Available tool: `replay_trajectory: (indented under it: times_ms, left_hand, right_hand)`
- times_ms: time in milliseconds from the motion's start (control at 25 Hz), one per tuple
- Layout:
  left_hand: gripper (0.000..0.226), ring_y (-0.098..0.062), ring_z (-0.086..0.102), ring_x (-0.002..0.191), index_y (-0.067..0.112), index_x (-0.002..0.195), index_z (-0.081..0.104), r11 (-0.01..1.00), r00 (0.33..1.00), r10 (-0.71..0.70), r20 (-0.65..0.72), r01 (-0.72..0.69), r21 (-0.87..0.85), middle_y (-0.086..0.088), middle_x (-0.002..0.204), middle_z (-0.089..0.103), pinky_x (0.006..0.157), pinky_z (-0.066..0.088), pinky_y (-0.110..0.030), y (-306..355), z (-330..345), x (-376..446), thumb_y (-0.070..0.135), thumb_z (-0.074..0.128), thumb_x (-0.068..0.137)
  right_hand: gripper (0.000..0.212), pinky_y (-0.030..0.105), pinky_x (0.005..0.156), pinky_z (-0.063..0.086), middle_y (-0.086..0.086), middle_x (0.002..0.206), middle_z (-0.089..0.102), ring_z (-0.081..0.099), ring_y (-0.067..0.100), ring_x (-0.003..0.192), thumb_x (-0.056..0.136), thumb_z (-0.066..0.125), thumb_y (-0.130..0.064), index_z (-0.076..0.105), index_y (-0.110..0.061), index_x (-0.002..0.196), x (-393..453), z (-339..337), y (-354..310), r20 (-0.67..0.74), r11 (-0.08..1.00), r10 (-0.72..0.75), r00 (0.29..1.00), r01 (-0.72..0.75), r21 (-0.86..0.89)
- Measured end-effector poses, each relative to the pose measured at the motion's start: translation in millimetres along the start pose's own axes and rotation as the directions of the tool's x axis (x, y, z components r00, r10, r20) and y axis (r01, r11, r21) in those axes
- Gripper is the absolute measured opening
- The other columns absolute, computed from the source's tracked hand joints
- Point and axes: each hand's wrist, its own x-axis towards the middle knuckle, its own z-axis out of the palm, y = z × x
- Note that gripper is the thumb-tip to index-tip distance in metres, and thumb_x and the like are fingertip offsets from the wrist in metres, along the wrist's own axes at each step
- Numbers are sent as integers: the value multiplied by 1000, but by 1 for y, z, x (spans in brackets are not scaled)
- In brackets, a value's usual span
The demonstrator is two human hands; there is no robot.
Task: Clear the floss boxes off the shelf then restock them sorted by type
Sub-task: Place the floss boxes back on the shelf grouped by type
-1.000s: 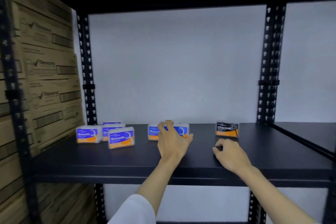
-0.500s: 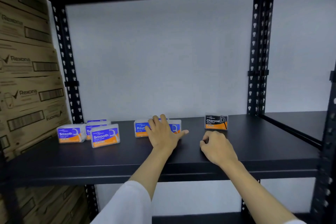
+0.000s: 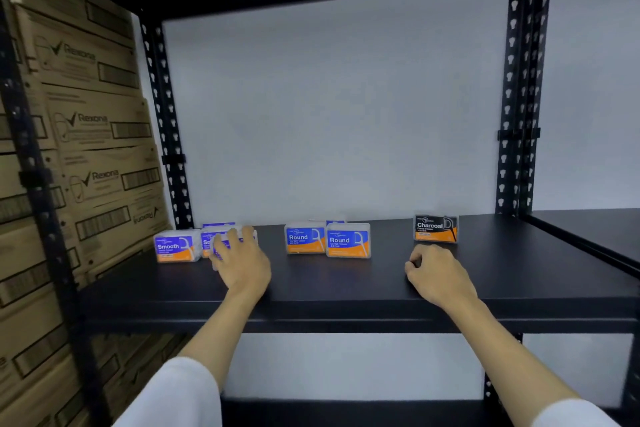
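On the black shelf (image 3: 332, 291) stand three groups of floss boxes. At the left are blue-and-orange Smooth boxes (image 3: 176, 248), one more behind them (image 3: 218, 225). In the middle stand two Round boxes (image 3: 348, 241) side by side, with another partly hidden behind. A single black Charcoal box (image 3: 435, 228) stands at the right. My left hand (image 3: 242, 263) lies over the front Smooth box, its fingers spread across the box's face and top, blurred. My right hand (image 3: 436, 274) rests on the shelf just in front of the Charcoal box, fingers curled, holding nothing.
Stacked brown Rexona cartons (image 3: 100, 121) fill the bay at the left. Black perforated uprights (image 3: 519, 97) frame the bay, and a neighbouring shelf board (image 3: 588, 229) continues to the right. A white wall is behind.
My left hand has left the Round boxes and moved left onto the front Smooth box. My right hand stays curled in front of the Charcoal box. The view has moved closer.
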Motion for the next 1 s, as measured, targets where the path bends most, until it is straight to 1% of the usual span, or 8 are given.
replay_trajectory:
  times_ms: [120,280,360,440,600,680,840,1000]
  left_hand:
    - [48,-40,22,138,16,138,38,1000,999,23,26,-23,-12,-14,147,35,110,28,-56,-13,0,8,20,52,93]
    - [57,-35,14,145,15,145,30,999,999,53,10,-53,-8,-11,156,24,113,22,-53,-10,-6,0,32,51,95]
    - [49,-33,23,142,13,138,41,989,995,96,-42,-100,-105,-10,152,33,110,27,-50,-4,-16,-12,31,54,94]
    - [39,-30,38,131,12,128,51,967,987,140,-77,-153,-204,-8,140,46,102,36,-44,4,-30,-31,28,55,93]
    - [27,-26,54,109,15,117,59,925,971,231,-58,-238,-298,-5,119,60,88,44,-38,18,-71,-75,27,50,94]
    - [23,-27,58,102,16,112,60,910,964,264,-26,-257,-324,-5,112,63,81,45,-35,22,-96,-100,26,48,94]
    - [22,-31,61,96,18,106,62,917,941,314,127,-266,-297,-8,107,65,74,43,-32,22,-130,-150,24,45,93]
    - [25,-30,60,96,18,107,63,918,899,348,265,-270,-289,-7,107,64,75,41,-31,16,-127,-195,25,43,93]
  right_hand:
    - [13,30,67,47,2,98,63,60,19,80,91,55,-27,64,-18,94,0,0,0,0,1000,-5,1000,5,-7]
    - [14,30,68,50,2,98,63,60,18,80,92,54,-27,64,-18,95,-1,0,1,14,1000,-16,1000,16,-13]
    - [15,32,69,51,2,98,64,61,20,81,93,52,-26,65,-18,95,-6,-2,-1,19,1000,-15,1000,15,-19]
    - [17,33,67,50,2,97,64,60,21,81,93,49,-24,65,-18,93,-16,-7,-3,29,1000,-15,999,15,6]
    - [17,35,70,51,3,95,66,59,19,82,93,49,-18,65,-15,91,-55,-27,-17,76,994,-51,996,43,102]
    - [16,38,75,54,4,94,66,60,20,83,92,50,-15,65,-13,91,-81,-40,-25,65,988,-88,994,78,136]
    - [15,41,75,55,3,88,66,63,24,81,91,49,-14,63,-13,88,-132,-61,-39,81,984,-121,989,109,142]
    - [18,34,70,51,3,89,66,61,25,81,90,45,-16,63,-16,88,-175,-56,-37,154,993,-110,982,102,55]
